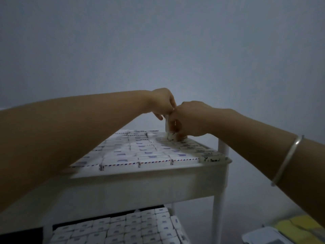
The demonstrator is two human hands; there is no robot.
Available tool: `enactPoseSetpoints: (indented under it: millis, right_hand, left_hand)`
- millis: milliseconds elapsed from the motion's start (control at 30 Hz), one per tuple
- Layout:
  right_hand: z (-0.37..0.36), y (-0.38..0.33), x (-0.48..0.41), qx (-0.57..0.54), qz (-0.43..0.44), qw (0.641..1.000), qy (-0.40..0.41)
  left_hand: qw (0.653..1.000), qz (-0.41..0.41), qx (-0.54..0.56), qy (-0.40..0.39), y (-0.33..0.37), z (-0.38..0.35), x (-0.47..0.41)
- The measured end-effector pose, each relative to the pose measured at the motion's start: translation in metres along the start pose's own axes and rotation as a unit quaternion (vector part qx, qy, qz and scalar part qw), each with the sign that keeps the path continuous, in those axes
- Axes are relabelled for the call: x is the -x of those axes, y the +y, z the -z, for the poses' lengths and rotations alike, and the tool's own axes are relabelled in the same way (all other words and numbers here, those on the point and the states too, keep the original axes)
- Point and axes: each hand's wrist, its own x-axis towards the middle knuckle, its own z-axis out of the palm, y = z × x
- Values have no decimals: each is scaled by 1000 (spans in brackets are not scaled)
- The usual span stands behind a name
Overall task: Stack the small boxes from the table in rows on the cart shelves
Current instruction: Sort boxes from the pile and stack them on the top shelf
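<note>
So, my left hand [162, 103] pinches a small box [166, 124] upright, long axis vertical, just beside my right hand [191, 118], whose fingers curl down onto the right-edge row [198, 149]. Can't tell if they're gripping.

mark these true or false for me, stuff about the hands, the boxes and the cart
1. The left hand and right hand meet over the far right of the top shelf. True.
2. Rows of small boxes cover most of that shelf. True.
3. The bangle is on the left wrist. False: it is on the right wrist.
4. Nothing sits below the top shelf. False: lower boxes lie in rows underneath.
5. The held box lies flat. False: it stands upright between the fingers.
</note>
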Motion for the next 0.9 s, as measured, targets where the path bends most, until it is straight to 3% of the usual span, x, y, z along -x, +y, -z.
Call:
enactPoseSetpoints:
  millis: [233,467,633,800,900]
  right_hand:
    - [-4,-5,4,8,-2,1000,-27]
    - [2,-10,15,0,-30,999,38]
    - [9,-25,39,-9,-35,992,122]
    - [25,-56,77,-97,-12,967,235]
    - [34,-92,107,-186,23,941,283]
  left_hand:
    - [990,4,-24,-138,-18,-20,-8]
    - [983,29,-33,-180,-18,-22,3]
    - [985,34,-49,-162,-11,-15,25]
    - [998,7,-57,-34,2,7,75]
    - [999,-21,11,42,3,28,130]
